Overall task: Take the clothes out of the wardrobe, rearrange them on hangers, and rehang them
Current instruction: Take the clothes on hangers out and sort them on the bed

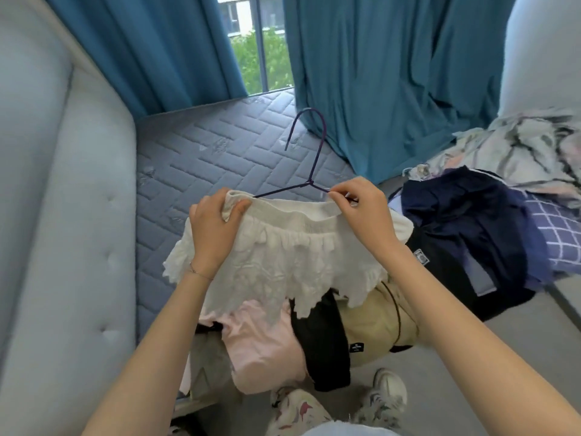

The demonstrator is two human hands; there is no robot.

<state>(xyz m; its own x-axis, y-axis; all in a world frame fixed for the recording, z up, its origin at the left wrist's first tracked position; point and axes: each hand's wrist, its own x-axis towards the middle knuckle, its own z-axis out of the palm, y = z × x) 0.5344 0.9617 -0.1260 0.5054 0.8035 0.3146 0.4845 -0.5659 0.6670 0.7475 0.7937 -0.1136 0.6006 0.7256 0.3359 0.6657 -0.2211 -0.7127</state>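
Both hands are holding the white skirt [283, 256] above the mattress [195, 158]: the left hand [217, 228] is gripping its waistband, the right hand [361, 209] is pinching it onto the purple hanger [314, 165]. It seems light and soft, best held by the elastic band.

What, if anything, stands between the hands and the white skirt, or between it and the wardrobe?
Nothing visible does: the left hand grips the white skirt at one waistband end, the right hand pinches the other, by the purple hanger. The wardrobe is out of view, so that path cannot be judged.
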